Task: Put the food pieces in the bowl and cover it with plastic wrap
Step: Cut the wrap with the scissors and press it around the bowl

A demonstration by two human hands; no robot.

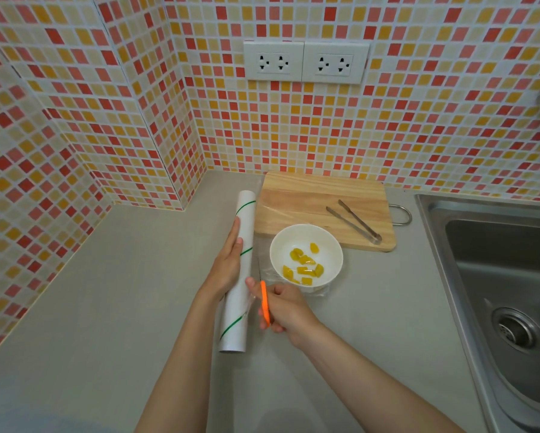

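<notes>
A white bowl (306, 254) on the grey counter holds several yellow food pieces (304, 265). A sheet of clear plastic wrap (317, 292) stretches from the roll over the bowl and across part of the board. The white roll of plastic wrap (240, 276), with green stripes, lies lengthwise to the left of the bowl. My left hand (228, 267) presses flat on the roll. My right hand (282, 307) grips an orange-handled cutting tool (265, 303) right beside the roll, at the edge of the film.
A wooden cutting board (318, 195) lies behind the bowl with metal tongs (354, 221) on it. A steel sink (506, 276) fills the right side. Tiled walls with two sockets (306, 62) close off the back and left.
</notes>
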